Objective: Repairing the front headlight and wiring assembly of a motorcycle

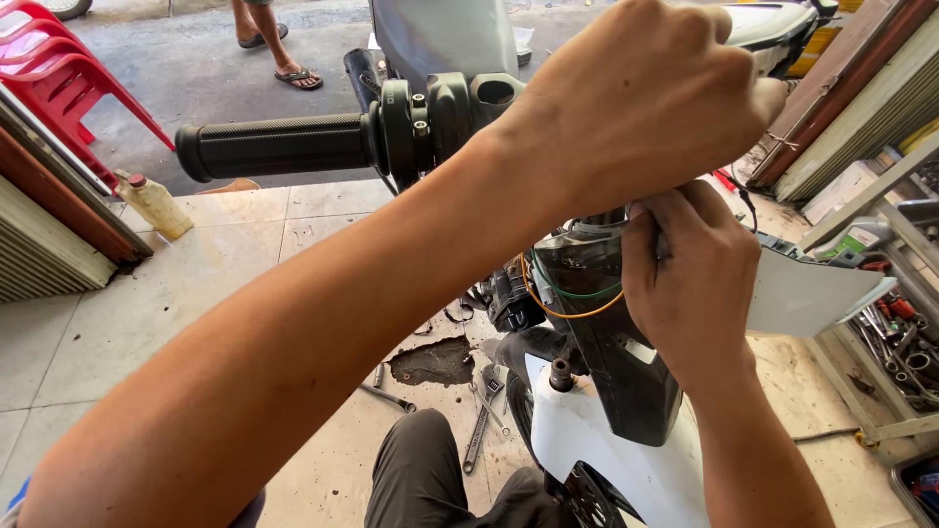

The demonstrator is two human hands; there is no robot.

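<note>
**Two hands at the steering head of a stripped motorcycle**

We look down on a motorcycle whose front covers are off. Our left hand (636,108) reaches across from the lower left, fingers curled into a fist over the handlebar's centre; what it grips is hidden beneath the knuckles. Just below, and touching it, our right hand (690,284) is closed too — the fingertips pinch something thin against the dark inner cover (611,342), though we cannot tell what. An orange wire (562,311) and a green wire (577,291) loop out beside that cover. To the left, the black handlebar grip (274,147) projects horizontally, joined to the switch housing (430,122). A white body panel (597,440) sits below the dark cover.

On the tiled floor, wrenches (479,430) lie near an oil stain (435,362). A plastic bottle (156,205) stands at the doorway, red chairs (54,73) beyond it — and another person's sandalled feet (284,59) on the pavement. A tool tray (895,342) is at right.
</note>
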